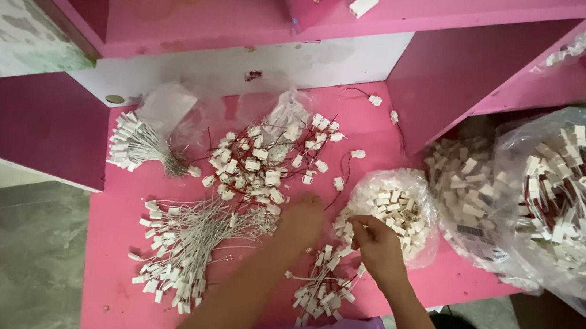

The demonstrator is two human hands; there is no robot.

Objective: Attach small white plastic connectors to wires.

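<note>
Pink worktop (124, 292) carries heaps of white connectors on thin wires, where the left hand (301, 220) rests, fingers curled, on the red-wired heap (264, 161) and the right hand (379, 249) pinches one connector beside the small open clear bag (398, 209) of loose connectors, best drawn singly, with fuller clear bags (561, 202) to the right.

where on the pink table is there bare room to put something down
Bare pink shows at the near left corner, below the white-wire bundle, and along the right edge below the small connector bag. The middle is crowded: the red-wire pile, left hand and right hand.
</note>
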